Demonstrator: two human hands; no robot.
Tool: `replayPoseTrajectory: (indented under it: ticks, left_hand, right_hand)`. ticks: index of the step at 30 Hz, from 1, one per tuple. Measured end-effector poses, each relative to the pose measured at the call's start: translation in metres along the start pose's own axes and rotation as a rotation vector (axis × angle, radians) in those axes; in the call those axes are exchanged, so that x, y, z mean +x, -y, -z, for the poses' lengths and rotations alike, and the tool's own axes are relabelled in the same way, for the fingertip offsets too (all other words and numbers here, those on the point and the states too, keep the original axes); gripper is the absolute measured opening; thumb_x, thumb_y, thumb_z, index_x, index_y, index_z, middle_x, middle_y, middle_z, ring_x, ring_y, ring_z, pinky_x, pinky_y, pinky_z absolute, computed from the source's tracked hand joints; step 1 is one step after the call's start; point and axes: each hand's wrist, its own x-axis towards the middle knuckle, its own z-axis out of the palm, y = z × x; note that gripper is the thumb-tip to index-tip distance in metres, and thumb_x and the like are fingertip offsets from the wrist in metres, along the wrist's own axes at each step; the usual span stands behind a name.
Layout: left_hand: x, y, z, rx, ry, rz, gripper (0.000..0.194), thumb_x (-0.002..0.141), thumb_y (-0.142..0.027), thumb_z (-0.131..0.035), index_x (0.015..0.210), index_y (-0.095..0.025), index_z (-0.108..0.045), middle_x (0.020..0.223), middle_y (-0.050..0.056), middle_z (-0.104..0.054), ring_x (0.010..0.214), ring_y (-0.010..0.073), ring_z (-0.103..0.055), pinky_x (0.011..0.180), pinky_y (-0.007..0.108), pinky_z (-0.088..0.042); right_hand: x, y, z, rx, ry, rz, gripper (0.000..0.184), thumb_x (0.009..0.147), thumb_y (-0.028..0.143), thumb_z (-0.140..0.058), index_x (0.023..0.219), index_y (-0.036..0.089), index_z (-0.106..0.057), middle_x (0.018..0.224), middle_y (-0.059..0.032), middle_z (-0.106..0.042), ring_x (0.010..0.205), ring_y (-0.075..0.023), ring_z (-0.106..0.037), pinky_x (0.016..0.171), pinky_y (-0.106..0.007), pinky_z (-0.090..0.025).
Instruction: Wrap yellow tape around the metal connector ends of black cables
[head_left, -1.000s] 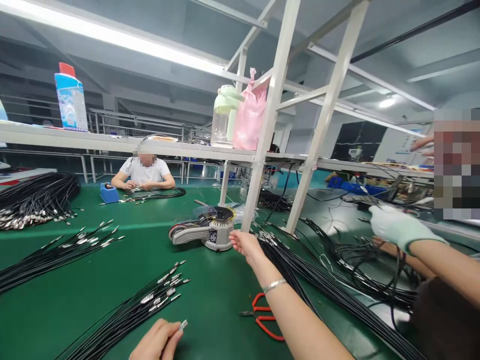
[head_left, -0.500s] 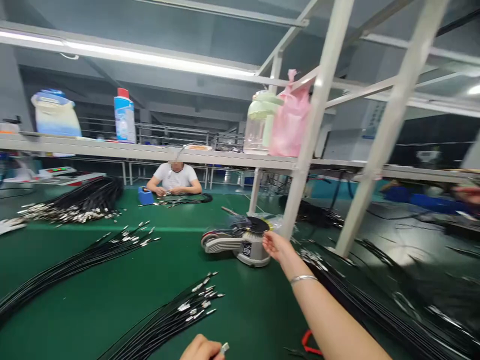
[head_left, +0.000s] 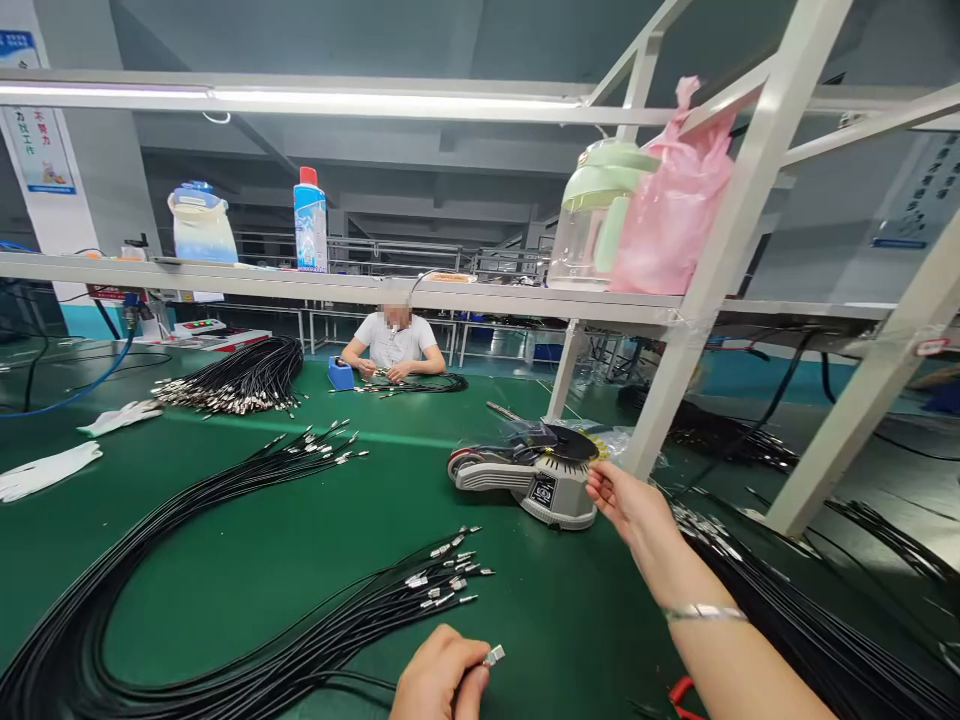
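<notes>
My left hand [head_left: 442,675], low in the middle, pinches a black cable [head_left: 352,682] just behind its silver plug [head_left: 495,655]. Between thumb and fingers of my right hand [head_left: 628,505] there may be something small, but I cannot make it out. Those closed fingertips are at the right rim of a grey round tape dispenser [head_left: 566,500] with a black disc on top. Left of my hands lies a bundle of black cables [head_left: 375,615], metal plugs pointing right. Red-handled cutters [head_left: 682,695] show partly beside my right forearm.
Another cable bundle [head_left: 262,350] lies at the back left, near white gloves [head_left: 56,470]. Across the green table [head_left: 225,590] a person [head_left: 397,345] handles cables beside a blue holder [head_left: 340,374]. A shelf post [head_left: 697,330] rises behind the dispenser; more cables [head_left: 810,620] lie at right.
My view has turned left, so the scene has shifted right and the gloves show. A co-worker's gloved hand at right has left view. Both my hands keep their pinch.
</notes>
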Motion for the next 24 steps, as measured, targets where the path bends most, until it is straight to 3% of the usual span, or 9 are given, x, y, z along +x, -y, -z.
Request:
replayPoseTrajectory:
  ticks: [2,5,7,10,14,18,24]
  left_hand:
    - [0.003,-0.002,0.008,-0.035,0.041,0.0,0.017,0.085,-0.019,-0.048,0.087,-0.02,-0.065,0.069,0.003,-0.064,0.061,0.0109,-0.062,0.054,0.014,-0.048]
    - [0.005,-0.009,0.015,-0.059,0.053,0.045,0.018,0.082,-0.014,-0.05,0.088,-0.021,-0.065,0.072,0.003,-0.064,0.065,0.0114,-0.063,0.058,0.016,-0.05]
    - [0.005,-0.016,0.018,-0.061,0.055,0.092,0.017,0.083,-0.014,-0.05,0.09,-0.021,-0.065,0.073,0.002,-0.064,0.066,0.0116,-0.063,0.059,0.017,-0.05]
    - [0.004,-0.028,0.023,-0.063,0.017,0.191,0.014,0.083,-0.015,-0.051,0.089,-0.021,-0.062,0.076,0.001,-0.064,0.07,0.0121,-0.062,0.063,0.02,-0.05]
    - [0.002,-0.038,0.029,-0.067,-0.06,0.237,0.007,0.083,-0.016,-0.053,0.087,-0.021,-0.057,0.08,0.0,-0.064,0.074,0.0121,-0.06,0.068,0.022,-0.049]
    - [0.002,-0.039,0.033,-0.071,-0.041,0.114,0.009,0.084,-0.013,-0.051,0.085,-0.021,-0.055,0.077,-0.002,-0.062,0.072,0.0107,-0.058,0.067,0.021,-0.047]
    - [0.003,-0.04,0.037,-0.053,-0.019,-0.071,0.017,0.085,-0.006,-0.047,0.091,-0.02,-0.055,0.082,0.001,-0.064,0.076,0.0116,-0.058,0.07,0.023,-0.047]
  right_hand:
    - [-0.035,-0.013,0.011,-0.006,0.118,0.009,0.008,0.078,0.013,-0.061,0.071,0.01,-0.063,0.064,-0.0031,-0.062,0.054,-0.0088,-0.055,0.051,-0.017,-0.048]
    - [-0.095,-0.048,0.029,-0.086,0.439,0.014,0.017,0.07,0.027,-0.07,0.074,0.01,-0.069,0.073,-0.0077,-0.068,0.064,-0.0149,-0.06,0.056,-0.022,-0.05]
    - [-0.129,-0.074,0.037,-0.154,0.505,0.057,0.025,0.064,0.036,-0.073,0.07,0.012,-0.07,0.07,-0.0065,-0.068,0.063,-0.0157,-0.06,0.057,-0.023,-0.05]
    - [-0.166,-0.104,0.04,-0.202,0.477,0.111,0.028,0.061,0.042,-0.073,0.065,0.015,-0.07,0.064,-0.0044,-0.067,0.062,-0.0166,-0.059,0.059,-0.025,-0.049]
    - [-0.191,-0.121,0.034,-0.143,0.436,0.116,0.028,0.067,0.042,-0.068,0.073,0.015,-0.069,0.079,-0.0072,-0.07,0.075,-0.0211,-0.063,0.065,-0.028,-0.05]
    - [-0.201,-0.124,0.029,-0.088,0.42,0.123,0.022,0.072,0.037,-0.065,0.072,0.015,-0.068,0.088,-0.0088,-0.07,0.081,-0.0221,-0.063,0.069,-0.03,-0.049]
    - [-0.203,-0.124,0.023,-0.085,0.388,0.17,0.02,0.072,0.033,-0.065,0.073,0.014,-0.068,0.076,-0.0073,-0.07,0.073,-0.0197,-0.062,0.069,-0.03,-0.049]
